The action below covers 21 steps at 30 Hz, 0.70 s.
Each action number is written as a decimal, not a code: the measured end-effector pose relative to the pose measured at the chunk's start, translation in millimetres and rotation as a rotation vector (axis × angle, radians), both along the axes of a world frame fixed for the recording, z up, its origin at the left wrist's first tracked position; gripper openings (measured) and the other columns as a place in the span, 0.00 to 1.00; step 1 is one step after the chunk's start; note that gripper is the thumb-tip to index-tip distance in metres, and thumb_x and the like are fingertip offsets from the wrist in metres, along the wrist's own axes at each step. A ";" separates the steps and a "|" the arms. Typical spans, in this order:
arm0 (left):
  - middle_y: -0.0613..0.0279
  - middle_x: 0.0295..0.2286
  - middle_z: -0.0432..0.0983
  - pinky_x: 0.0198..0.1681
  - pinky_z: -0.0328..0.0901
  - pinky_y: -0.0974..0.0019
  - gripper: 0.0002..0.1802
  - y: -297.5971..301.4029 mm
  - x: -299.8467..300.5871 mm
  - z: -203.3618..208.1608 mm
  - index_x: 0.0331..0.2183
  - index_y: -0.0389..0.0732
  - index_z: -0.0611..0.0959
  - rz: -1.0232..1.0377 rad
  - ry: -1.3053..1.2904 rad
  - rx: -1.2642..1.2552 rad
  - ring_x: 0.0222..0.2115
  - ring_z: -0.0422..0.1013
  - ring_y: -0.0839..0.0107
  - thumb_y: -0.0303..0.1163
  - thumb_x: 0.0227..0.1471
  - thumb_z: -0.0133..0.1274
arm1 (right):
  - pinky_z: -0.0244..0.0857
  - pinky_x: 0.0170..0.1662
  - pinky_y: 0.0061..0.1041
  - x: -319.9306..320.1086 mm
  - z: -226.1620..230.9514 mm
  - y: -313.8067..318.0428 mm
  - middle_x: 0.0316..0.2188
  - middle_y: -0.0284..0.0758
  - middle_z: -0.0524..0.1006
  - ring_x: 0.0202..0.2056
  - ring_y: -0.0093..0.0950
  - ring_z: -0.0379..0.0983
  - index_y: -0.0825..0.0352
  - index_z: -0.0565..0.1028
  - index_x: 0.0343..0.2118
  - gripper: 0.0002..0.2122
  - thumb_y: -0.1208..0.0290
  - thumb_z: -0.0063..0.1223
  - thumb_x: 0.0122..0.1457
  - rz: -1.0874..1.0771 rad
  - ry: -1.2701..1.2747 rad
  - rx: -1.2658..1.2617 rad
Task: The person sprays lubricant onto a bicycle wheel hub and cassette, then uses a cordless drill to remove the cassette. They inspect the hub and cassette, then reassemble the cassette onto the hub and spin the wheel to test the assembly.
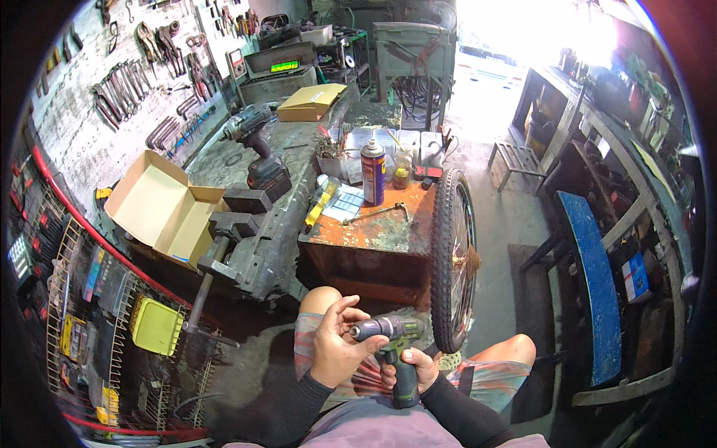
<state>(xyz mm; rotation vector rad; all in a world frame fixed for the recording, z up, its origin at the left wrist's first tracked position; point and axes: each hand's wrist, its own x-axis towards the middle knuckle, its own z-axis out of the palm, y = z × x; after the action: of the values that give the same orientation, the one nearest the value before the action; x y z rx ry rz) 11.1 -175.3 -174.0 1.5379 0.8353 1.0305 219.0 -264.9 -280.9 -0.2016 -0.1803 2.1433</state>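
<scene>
1. Both hands are occupied with one tool. Right hand (pixel 415 368) is closed around the grip of a small green and grey cordless drill (pixel 392 345), held over the lap between the knees.
2. Left hand (pixel 337 345) is curled at the drill's nose, fingertips pinching the chuck end; whether a bit is seated there is too small to tell.
3. Drill points toward the person's left, roughly level, touching nothing but the hands.
4. Bicycle wheel (pixel 451 257) stands upright just beside the right knee, leaning against the rusty orange workbench (pixel 373 231).
5. On the bench: a spray can (pixel 373 170), a wrench (pixel 376 213), a small jar (pixel 402 171). A larger power tool (pixel 254 142) and an open cardboard box (pixel 160 205) sit on the grey bench to the left.
6. Judgement: the step in hand appears to be setting or checking the chuck. The next move calls for a firm twist from the left fingers while the right hand holds the body steady, finger kept off the trigger.
</scene>
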 end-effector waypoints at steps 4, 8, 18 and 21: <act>0.43 0.67 0.73 0.62 0.75 0.63 0.59 -5.9 0.9 10.3 0.76 0.41 0.61 -0.145 -0.221 -0.212 0.62 0.76 0.65 0.21 0.52 0.79 | 0.81 0.44 0.37 7.6 2.3 -6.0 0.39 0.40 0.83 0.37 0.34 0.83 0.72 0.75 0.59 0.28 0.56 0.67 0.65 -0.045 -0.078 0.013; 0.48 0.69 0.69 0.66 0.72 0.63 0.59 -5.0 10.8 8.0 0.76 0.42 0.60 -0.133 -0.181 0.009 0.65 0.71 0.64 0.19 0.53 0.77 | 0.82 0.43 0.35 8.5 6.8 -9.1 0.39 0.41 0.83 0.36 0.33 0.84 0.73 0.76 0.58 0.27 0.57 0.68 0.64 -0.082 -0.090 -0.002; 0.48 0.59 0.78 0.59 0.77 0.63 0.46 -11.8 16.5 12.2 0.71 0.39 0.68 -0.079 -0.285 -0.114 0.58 0.77 0.66 0.17 0.58 0.73 | 0.79 0.41 0.36 13.5 21.6 -10.8 0.35 0.40 0.83 0.34 0.35 0.81 0.74 0.78 0.55 0.29 0.54 0.71 0.59 -0.152 -0.220 -0.023; 0.48 0.59 0.77 0.59 0.77 0.63 0.45 -9.0 13.8 3.8 0.71 0.37 0.68 -0.015 -0.135 0.010 0.59 0.77 0.66 0.18 0.59 0.73 | 0.80 0.42 0.37 13.9 18.8 -10.3 0.35 0.41 0.83 0.34 0.35 0.82 0.74 0.78 0.56 0.29 0.55 0.70 0.60 -0.133 -0.228 -0.012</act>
<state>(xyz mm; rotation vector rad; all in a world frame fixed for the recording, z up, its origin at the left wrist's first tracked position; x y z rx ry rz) 24.9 -184.3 -170.3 1.4632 0.7247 1.1154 232.9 -275.2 -262.1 -0.4527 -0.2785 1.9867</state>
